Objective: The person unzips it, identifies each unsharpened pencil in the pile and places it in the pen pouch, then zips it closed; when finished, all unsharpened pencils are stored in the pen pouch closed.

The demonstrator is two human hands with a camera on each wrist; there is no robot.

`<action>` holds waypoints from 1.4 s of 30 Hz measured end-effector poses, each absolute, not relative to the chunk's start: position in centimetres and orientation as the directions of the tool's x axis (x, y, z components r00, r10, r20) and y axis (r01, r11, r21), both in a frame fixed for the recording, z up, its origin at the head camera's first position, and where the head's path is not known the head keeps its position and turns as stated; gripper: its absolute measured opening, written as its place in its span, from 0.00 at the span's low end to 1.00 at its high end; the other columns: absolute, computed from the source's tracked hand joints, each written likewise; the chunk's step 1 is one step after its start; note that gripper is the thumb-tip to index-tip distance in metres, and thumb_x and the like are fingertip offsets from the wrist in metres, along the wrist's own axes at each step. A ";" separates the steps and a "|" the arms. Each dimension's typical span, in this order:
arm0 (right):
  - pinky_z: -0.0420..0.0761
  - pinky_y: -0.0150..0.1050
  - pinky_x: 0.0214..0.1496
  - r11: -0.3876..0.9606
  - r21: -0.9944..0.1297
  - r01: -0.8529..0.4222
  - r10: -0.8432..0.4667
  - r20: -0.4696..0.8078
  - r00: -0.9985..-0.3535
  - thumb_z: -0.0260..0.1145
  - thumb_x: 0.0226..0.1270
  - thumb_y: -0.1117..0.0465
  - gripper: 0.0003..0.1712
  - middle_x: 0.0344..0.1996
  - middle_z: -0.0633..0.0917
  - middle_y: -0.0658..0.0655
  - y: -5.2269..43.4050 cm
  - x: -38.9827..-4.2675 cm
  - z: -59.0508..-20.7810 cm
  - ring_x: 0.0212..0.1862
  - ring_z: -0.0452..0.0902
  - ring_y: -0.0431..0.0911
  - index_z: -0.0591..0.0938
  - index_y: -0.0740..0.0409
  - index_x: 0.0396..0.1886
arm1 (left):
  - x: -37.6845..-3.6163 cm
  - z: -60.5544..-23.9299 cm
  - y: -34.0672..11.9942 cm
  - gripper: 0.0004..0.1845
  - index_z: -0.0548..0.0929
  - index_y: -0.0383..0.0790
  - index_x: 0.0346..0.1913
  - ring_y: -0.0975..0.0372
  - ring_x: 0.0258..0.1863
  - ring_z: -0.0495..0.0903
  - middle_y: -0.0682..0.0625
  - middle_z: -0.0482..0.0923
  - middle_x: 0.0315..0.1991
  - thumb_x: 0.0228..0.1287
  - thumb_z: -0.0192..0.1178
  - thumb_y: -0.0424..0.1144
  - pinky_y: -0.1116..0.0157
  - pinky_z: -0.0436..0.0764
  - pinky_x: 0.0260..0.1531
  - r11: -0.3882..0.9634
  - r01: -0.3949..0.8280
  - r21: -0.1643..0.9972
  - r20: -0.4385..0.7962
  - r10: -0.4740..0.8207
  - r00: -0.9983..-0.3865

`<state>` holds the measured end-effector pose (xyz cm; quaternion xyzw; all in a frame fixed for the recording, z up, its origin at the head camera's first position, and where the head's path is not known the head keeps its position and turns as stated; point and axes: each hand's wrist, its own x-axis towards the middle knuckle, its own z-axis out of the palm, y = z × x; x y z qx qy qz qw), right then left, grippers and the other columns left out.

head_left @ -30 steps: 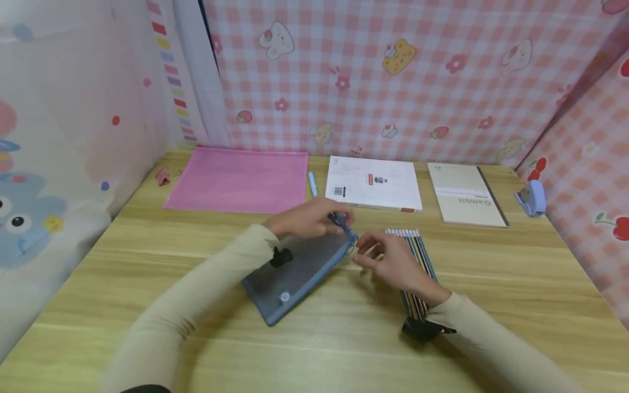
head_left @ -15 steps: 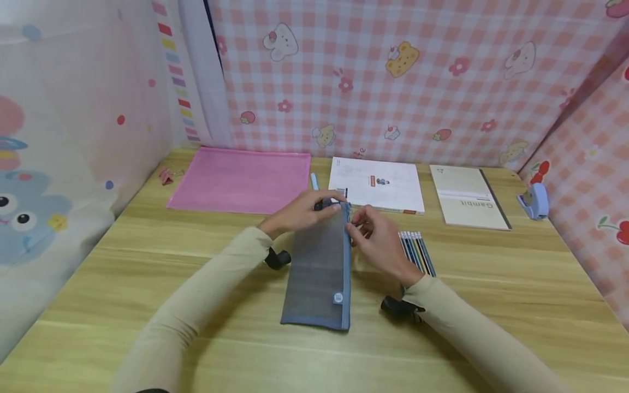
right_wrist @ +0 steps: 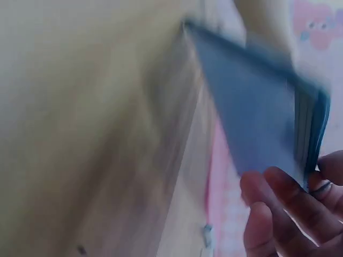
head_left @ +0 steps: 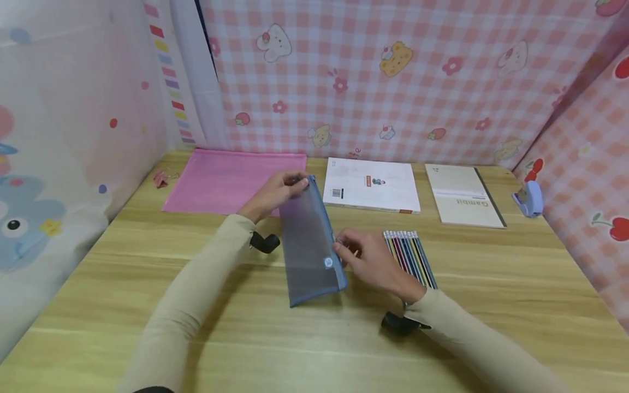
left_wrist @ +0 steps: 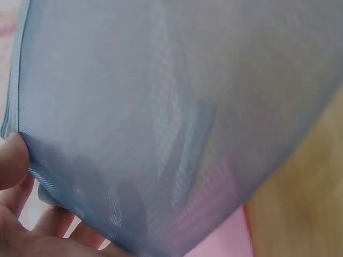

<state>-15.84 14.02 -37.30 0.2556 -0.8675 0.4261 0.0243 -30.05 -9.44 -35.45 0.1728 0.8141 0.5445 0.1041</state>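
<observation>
A blue-grey mesh zipper pouch (head_left: 308, 245) is held tilted over the middle of the table. At its far top corner my left hand (head_left: 275, 194) pinches the edge between thumb and fingers; the left wrist view shows the see-through mesh (left_wrist: 107, 91) filling most of the frame. My right hand (head_left: 371, 261) pinches at the zipper side, roughly two thirds of the way down toward the near end, beside a small round white label (head_left: 328, 263). In the right wrist view its fingertips (right_wrist: 260, 217) meet the zipper edge, where the zipper pull is mostly hidden.
A row of pencils (head_left: 410, 254) lies just right of my right hand. Along the back are a pink pouch (head_left: 221, 183), a white book (head_left: 371, 185) and a beige notebook (head_left: 462, 196). A lilac tape dispenser (head_left: 529, 199) stands far right, pink clips (head_left: 161, 179) far left.
The pouch has swung from slanting rightward, through nearly straight, to leaning left at its far end. My left hand has moved back and left; my right hand has slid down the zipper side toward me.
</observation>
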 end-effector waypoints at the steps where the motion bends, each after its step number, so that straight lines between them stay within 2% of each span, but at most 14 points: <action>1: 0.78 0.30 0.25 0.499 -0.728 -0.470 -0.438 0.256 -0.862 0.61 0.74 0.62 0.08 0.24 0.86 0.51 14.1 -15.2 -37.2 0.26 0.81 0.44 0.82 0.52 0.31 | -30.3 -35.4 -10.0 0.15 0.80 0.37 0.56 0.60 0.48 0.77 0.46 0.79 0.50 0.77 0.53 0.42 0.62 0.80 0.53 0.342 0.162 0.926 0.023 0.376 -0.926; 4: 0.81 0.30 0.26 0.462 -0.724 -0.512 -0.485 0.277 -0.830 0.63 0.72 0.63 0.08 0.24 0.86 0.52 14.1 -13.4 -36.8 0.27 0.80 0.40 0.82 0.52 0.30 | -31.1 -35.3 -11.3 0.14 0.81 0.37 0.55 0.62 0.46 0.76 0.50 0.78 0.48 0.77 0.53 0.41 0.65 0.78 0.50 0.302 0.145 0.942 0.042 0.321 -0.946; 9: 0.82 0.26 0.28 0.421 -0.583 -0.695 -0.526 0.467 -0.711 0.67 0.67 0.66 0.09 0.25 0.84 0.49 13.7 -11.9 -36.4 0.29 0.77 0.33 0.80 0.53 0.26 | -31.6 -35.3 -12.2 0.14 0.81 0.37 0.55 0.63 0.44 0.75 0.52 0.79 0.47 0.77 0.53 0.40 0.67 0.75 0.48 0.268 0.128 0.955 0.053 0.268 -0.962; 12: 0.81 0.25 0.30 0.428 -0.534 -0.729 -0.489 0.542 -0.684 0.69 0.63 0.68 0.15 0.30 0.85 0.51 13.5 -12.1 -36.2 0.30 0.77 0.34 0.76 0.54 0.20 | -31.3 -35.4 -11.6 0.16 0.79 0.38 0.58 0.59 0.50 0.75 0.47 0.78 0.53 0.78 0.52 0.44 0.63 0.76 0.53 0.274 0.120 0.954 0.038 0.287 -0.957; 14: 0.79 0.26 0.31 0.424 -0.536 -0.730 -0.469 0.560 -0.683 0.71 0.61 0.69 0.18 0.34 0.86 0.53 13.4 -12.3 -36.0 0.31 0.77 0.36 0.73 0.54 0.17 | -30.9 -35.6 -10.9 0.21 0.76 0.40 0.62 0.56 0.59 0.74 0.45 0.75 0.60 0.78 0.50 0.49 0.57 0.77 0.61 0.279 0.101 0.955 0.007 0.319 -0.948; 18: 0.75 0.26 0.30 0.426 -0.485 -0.764 -0.499 0.579 -0.645 0.73 0.60 0.67 0.23 0.36 0.88 0.54 13.3 -12.8 -35.9 0.34 0.79 0.39 0.69 0.53 0.15 | -29.8 -35.6 -9.8 0.30 0.66 0.43 0.71 0.48 0.75 0.62 0.41 0.62 0.74 0.75 0.50 0.57 0.43 0.67 0.73 0.314 0.062 0.948 -0.069 0.390 -0.918; 22: 0.73 0.24 0.27 0.411 -0.433 -0.802 -0.531 0.602 -0.597 0.73 0.60 0.68 0.22 0.36 0.87 0.54 13.4 -13.0 -36.0 0.34 0.79 0.39 0.70 0.52 0.16 | -28.9 -35.1 -8.9 0.33 0.58 0.42 0.74 0.43 0.74 0.62 0.37 0.55 0.76 0.73 0.55 0.51 0.43 0.71 0.71 0.307 0.055 0.950 -0.088 0.434 -0.897; 25: 0.75 0.27 0.26 0.421 -0.436 -0.796 -0.515 0.607 -0.605 0.73 0.60 0.68 0.22 0.36 0.87 0.54 13.8 -13.1 -36.1 0.32 0.77 0.38 0.69 0.53 0.16 | -28.6 -34.8 -8.6 0.37 0.53 0.42 0.79 0.45 0.75 0.63 0.38 0.55 0.78 0.73 0.55 0.47 0.47 0.70 0.73 0.280 0.066 0.958 -0.077 0.472 -0.878; 29: 0.77 0.31 0.30 0.443 -0.462 -0.768 -0.483 0.599 -0.639 0.74 0.58 0.68 0.24 0.35 0.87 0.52 14.5 -13.1 -36.4 0.32 0.77 0.37 0.67 0.52 0.15 | -27.5 -34.9 -8.8 0.39 0.47 0.43 0.81 0.48 0.79 0.55 0.40 0.52 0.80 0.74 0.53 0.43 0.49 0.59 0.79 0.315 0.101 0.944 -0.074 0.499 -0.864; 31: 0.77 0.31 0.33 0.442 -0.474 -0.761 -0.474 0.597 -0.647 0.74 0.58 0.68 0.25 0.34 0.87 0.52 14.8 -13.3 -36.8 0.34 0.78 0.38 0.67 0.52 0.15 | -26.4 -35.0 -8.8 0.39 0.47 0.44 0.81 0.47 0.78 0.59 0.40 0.51 0.81 0.74 0.52 0.40 0.49 0.64 0.77 0.346 0.095 0.933 -0.095 0.494 -0.864; 34: 0.76 0.29 0.31 0.441 -0.502 -0.744 -0.469 0.578 -0.668 0.75 0.57 0.68 0.25 0.34 0.88 0.51 15.5 -13.6 -37.0 0.33 0.78 0.37 0.67 0.52 0.15 | -24.7 -34.7 -8.7 0.39 0.49 0.42 0.81 0.44 0.70 0.72 0.35 0.58 0.77 0.72 0.53 0.34 0.50 0.80 0.63 0.416 0.123 0.901 -0.101 0.476 -0.874; 36: 0.78 0.29 0.28 0.437 -0.526 -0.729 -0.470 0.558 -0.684 0.75 0.57 0.69 0.22 0.33 0.88 0.52 15.9 -13.9 -37.1 0.31 0.77 0.36 0.70 0.52 0.15 | -23.9 -34.3 -8.6 0.38 0.53 0.39 0.80 0.45 0.58 0.82 0.32 0.69 0.70 0.69 0.53 0.32 0.54 0.88 0.50 0.469 0.171 0.866 -0.073 0.458 -0.886; 39: 0.82 0.30 0.28 0.434 -0.579 -0.690 -0.487 0.493 -0.721 0.74 0.59 0.68 0.16 0.32 0.88 0.52 16.6 -14.1 -36.9 0.32 0.78 0.34 0.76 0.53 0.19 | -23.2 -33.9 -8.5 0.36 0.60 0.34 0.76 0.52 0.38 0.89 0.34 0.83 0.48 0.65 0.55 0.31 0.62 0.90 0.35 0.557 0.291 0.778 0.032 0.427 -0.904; 42: 0.85 0.32 0.31 0.391 -0.685 -0.614 -0.532 0.376 -0.759 0.72 0.63 0.66 0.08 0.38 0.89 0.55 17.4 -14.4 -36.5 0.36 0.82 0.36 0.80 0.53 0.28 | -22.8 -33.4 -8.5 0.34 0.65 0.32 0.74 0.61 0.18 0.85 0.43 0.84 0.26 0.62 0.55 0.29 0.68 0.83 0.20 0.609 0.383 0.695 0.144 0.405 -0.903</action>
